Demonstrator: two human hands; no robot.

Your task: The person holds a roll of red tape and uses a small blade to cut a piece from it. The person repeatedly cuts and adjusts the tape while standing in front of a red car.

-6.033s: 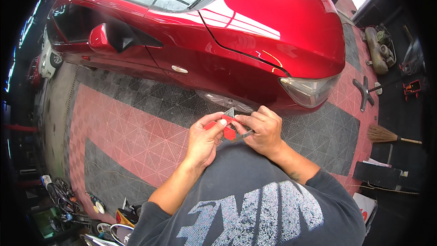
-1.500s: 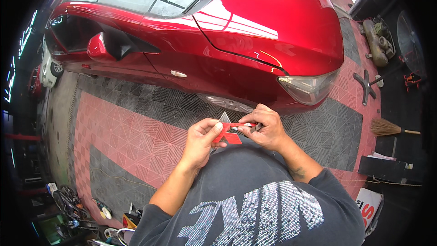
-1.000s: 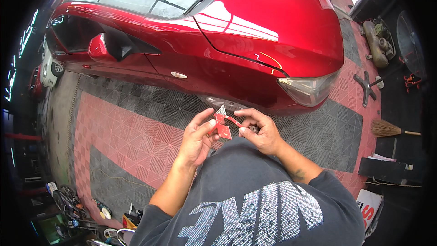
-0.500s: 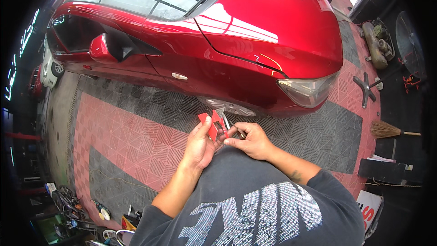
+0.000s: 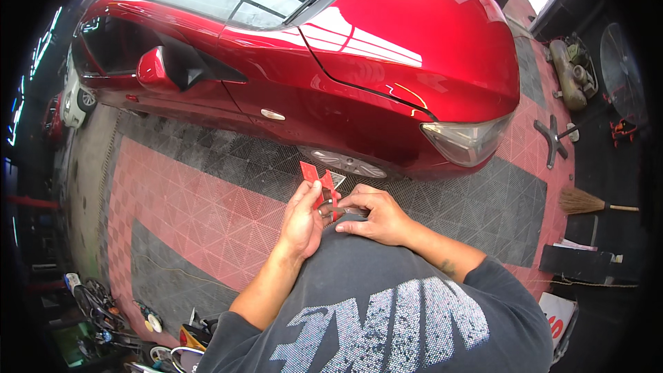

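My left hand (image 5: 302, 224) is closed on a thin, flat red cut-out piece (image 5: 310, 171), pinched under the thumb. Its angular outline has gaps, and a greyish mesh-like triangle shows at its far corner. Close on the right, my right hand (image 5: 376, 215) is closed around a slim, metal-looking tool (image 5: 354, 212) that points left at the red piece's lower strip. The fingers hide much of this tool, so its exact kind is unclear. Both hands are in front of my dark T-shirt, with a red car (image 5: 290, 90) beyond them.
The car's front wheel (image 5: 349, 164) is just past my hands. Black and red floor tiles (image 5: 207, 197) lie underneath. On the right are a broom (image 5: 583, 201), a black-legged stand (image 5: 552, 140), an air compressor (image 5: 572, 76) and a fan (image 5: 620, 62). Bicycle parts (image 5: 100, 311) crowd the lower left.
The tool in my right hand has swung from pointing up and away to lying nearly level, pointing left. My right fingers have curled lower over it, and the red piece has tilted slightly.
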